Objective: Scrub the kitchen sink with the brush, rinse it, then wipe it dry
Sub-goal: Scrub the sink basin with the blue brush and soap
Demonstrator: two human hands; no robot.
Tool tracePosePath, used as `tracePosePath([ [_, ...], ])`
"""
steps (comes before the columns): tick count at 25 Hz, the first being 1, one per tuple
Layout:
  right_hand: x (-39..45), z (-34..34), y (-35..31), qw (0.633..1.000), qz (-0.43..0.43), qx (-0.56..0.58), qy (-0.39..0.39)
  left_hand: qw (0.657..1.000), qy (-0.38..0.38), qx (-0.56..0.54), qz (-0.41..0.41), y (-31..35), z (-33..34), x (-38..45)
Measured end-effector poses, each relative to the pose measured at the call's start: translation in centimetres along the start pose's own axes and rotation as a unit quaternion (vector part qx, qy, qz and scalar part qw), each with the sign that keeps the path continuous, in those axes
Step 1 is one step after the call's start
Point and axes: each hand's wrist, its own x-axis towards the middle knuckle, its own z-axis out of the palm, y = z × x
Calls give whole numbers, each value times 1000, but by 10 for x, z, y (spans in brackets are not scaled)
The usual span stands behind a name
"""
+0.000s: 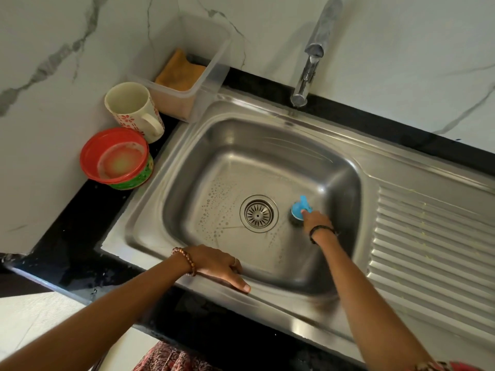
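Sink (267, 145) of stainless steel fills the middle of the black bench (67, 250), its ribbed drainboard (434, 236) running off toward 3 o'clock and the tap (310, 60) rising at 12 o'clock, no water running from it. Soap bubbles dot the basin floor on the 9 o'clock side of the drain (259, 213). The right hand (316, 219) reaches deep into the basin and its fingers are closed on the blue-handled brush (300, 210), which sits pressed on the floor just beside the drain at its 3 o'clock, handle upright, so it has no long axis to line up. The left hand (217, 265) lies flat on the near rim at 6 o'clock, fingers spread and holding nothing; it seems only to brace. I judge scrubbing is under way, and the next stroke likely sweeps from the brush toward 9 o'clock, across the drain. A clear tub (206, 84) at 11 o'clock holds an orange cloth (179, 72). No brand, label or writing can be read anywhere.
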Motion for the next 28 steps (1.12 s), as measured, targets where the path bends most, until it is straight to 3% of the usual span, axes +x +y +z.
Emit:
tracePosePath([
  [1,-2,4,7,999,1,27,-21,997,7,74,20,-9,3,0],
  [2,-13,10,9,997,-8,55,-53,998,39,51,10,-16,4,1],
  [3,-27,20,9,994,-10,71,-85,991,51,119,33,-26,5,7],
  [4,-42,32,6,992,-21,69,-102,998,55,42,-6,-23,2,-4],
  [6,-59,52,-8,990,-48,72,-111,994,69,76,-30,-38,-5,-11],
  [10,-52,54,-89,964,-119,201,-126,990,54,90,-90,-56,-16,-37],
  [13,-37,42,-131,959,-170,195,-116,991,25,97,-93,-57,-22,-33],
  [16,-35,41,-95,964,-152,166,-144,990,32,108,-85,-59,-21,-34],
  [18,-48,39,-49,967,-71,146,-194,990,34,105,-86,-64,-19,-34],
  [20,-61,35,-16,970,-35,52,-234,990,38,106,-81,-65,-19,-31],
  [22,-65,37,-23,967,-72,-60,-239,990,37,107,-82,-67,-17,-30],
  [26,-51,58,-116,956,-234,-31,-175,990,37,107,-84,-70,-16,-26],
  [28,-53,65,-155,949,-273,3,-159,989,34,118,-82,-68,-15,-26],
])
